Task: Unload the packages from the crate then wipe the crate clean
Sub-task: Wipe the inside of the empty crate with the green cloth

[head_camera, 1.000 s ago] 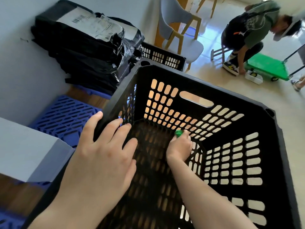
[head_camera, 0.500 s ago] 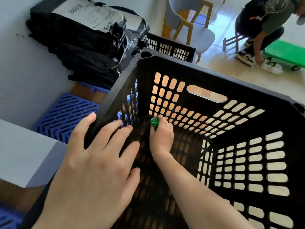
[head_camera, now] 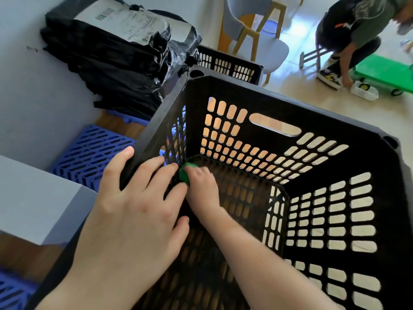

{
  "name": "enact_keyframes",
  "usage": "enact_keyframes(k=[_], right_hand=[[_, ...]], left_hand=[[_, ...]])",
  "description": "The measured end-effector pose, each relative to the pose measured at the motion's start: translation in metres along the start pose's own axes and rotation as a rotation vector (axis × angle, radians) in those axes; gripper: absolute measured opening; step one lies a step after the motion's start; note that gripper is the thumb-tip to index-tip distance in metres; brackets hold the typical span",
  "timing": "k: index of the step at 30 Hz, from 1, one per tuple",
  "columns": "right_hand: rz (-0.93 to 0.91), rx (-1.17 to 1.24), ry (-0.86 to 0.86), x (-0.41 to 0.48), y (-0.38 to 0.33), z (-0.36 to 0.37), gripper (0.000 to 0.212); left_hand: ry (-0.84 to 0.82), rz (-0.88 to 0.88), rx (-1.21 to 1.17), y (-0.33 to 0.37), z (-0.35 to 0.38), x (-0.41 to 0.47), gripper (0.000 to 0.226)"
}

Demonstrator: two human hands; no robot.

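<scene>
Left hand (head_camera: 134,215): black crate (head_camera: 290,102) wall clasped, thumb outside.
Right hand (head_camera: 202,189): green cloth (head_camera: 184,174) bunched within curled fingers.
Risk: crate could be tipped if the rim is released.

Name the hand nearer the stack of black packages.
Left. The left hand grips the crate rim toward the packages; the right hand, holding a green cloth, is inside the crate, farther off.

Left hand (head_camera: 134,211) grips the crate (head_camera: 290,104) wall. Right hand (head_camera: 202,189) presses a green cloth (head_camera: 184,174) (mostly hidden) into its corner.
</scene>
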State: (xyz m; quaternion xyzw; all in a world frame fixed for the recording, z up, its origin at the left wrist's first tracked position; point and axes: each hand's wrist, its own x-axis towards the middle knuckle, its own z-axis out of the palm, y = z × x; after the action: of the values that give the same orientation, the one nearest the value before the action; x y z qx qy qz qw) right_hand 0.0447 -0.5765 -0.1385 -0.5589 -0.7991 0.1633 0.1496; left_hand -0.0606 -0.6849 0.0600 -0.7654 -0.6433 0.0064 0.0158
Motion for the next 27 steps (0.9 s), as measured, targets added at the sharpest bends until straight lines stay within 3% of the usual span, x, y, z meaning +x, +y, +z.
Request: enact_keyframes(k=[5,9,11,15,18,20,23,27], right_hand=[[-0.221,-0.012,0.035,-0.096,-0.014,0.023,0.027],[-0.333,-0.045,0.031,-0.127,-0.016,0.023,0.031],[-0.261,-0.016,0.113,-0.111,-0.013,0.011,0.035],[0.139,0.057,0.297,-0.06,0.014,-0.036,0.048],[0.259,-0.029,0.178,-0.033,0.045,-0.052,0.049],[0.284,-0.065,0.073,-0.026,0.056,-0.045,0.049],[0.264,-0.077,0.069,-0.035,0.054,-0.034,0.047],[0.042,-0.122,0.107,-0.085,0.041,-0.018,0.045]], left_hand=[[0.015,0.012,0.027,0.0,0.0,0.001,0.04],[0.012,0.026,0.048,0.001,0.001,-0.003,0.039],[0.022,0.032,0.048,0.001,0.001,-0.004,0.038],[0.039,0.03,0.036,0.003,-0.001,-0.003,0.04],[0.029,0.025,0.022,0.004,-0.002,-0.002,0.038],[0.027,0.02,0.014,0.003,-0.002,-0.001,0.039],[0.023,0.02,0.015,0.003,-0.002,0.0,0.035],[0.001,0.016,0.029,0.002,-0.002,0.001,0.038]])
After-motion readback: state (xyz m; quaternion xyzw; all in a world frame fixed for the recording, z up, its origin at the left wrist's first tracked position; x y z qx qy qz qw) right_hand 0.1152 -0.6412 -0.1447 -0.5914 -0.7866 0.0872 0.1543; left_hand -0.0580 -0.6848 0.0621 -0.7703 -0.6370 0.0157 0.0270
